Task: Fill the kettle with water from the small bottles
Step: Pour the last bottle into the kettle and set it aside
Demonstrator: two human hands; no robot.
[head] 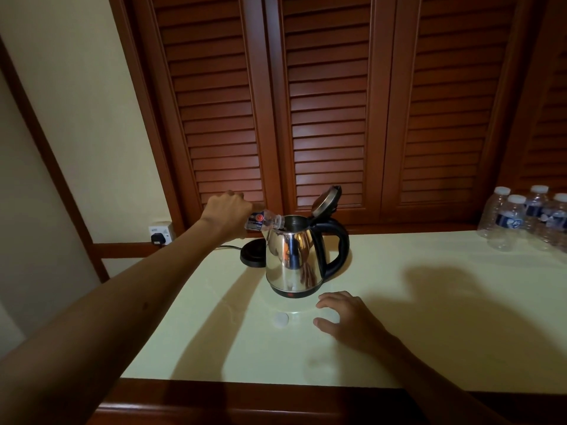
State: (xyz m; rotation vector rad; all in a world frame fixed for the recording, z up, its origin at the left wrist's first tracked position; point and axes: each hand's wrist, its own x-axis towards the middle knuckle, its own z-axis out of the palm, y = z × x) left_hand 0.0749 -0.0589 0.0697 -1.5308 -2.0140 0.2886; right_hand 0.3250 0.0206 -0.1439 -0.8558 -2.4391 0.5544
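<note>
My left arm is stretched far forward and up across the pale table, forearm bare, wrist bent so the back of my left hand faces me. Its fingers are curled round the base of a small bottle, which I hold tipped nearly flat, blue label toward me, its neck pointing away from my knuckles to the right and resting at the rim of the kettle. Whether water is running out I cannot tell.

The kettle stands just right of and below my left fingers, a shiny steel body with a black handle on the side away from that hand. Its lid is tipped up and back, leaving the mouth open. Behind the kettle, directly under my left wrist, sits the black kettle base, with a cord running off to a plug in the wall socket below my forearm.

My right hand lies low on the table near me, palm down, fingers relaxed and slightly spread, gripping nothing. Its fingertips point left, just short of the kettle's foot. A white bottle cap lies flat on the table just beyond those fingertips, apart from them.

Far off to the right of my right hand, at the table's back edge, a cluster of capped bottles stands upright. Brown louvred doors rise behind everything.
</note>
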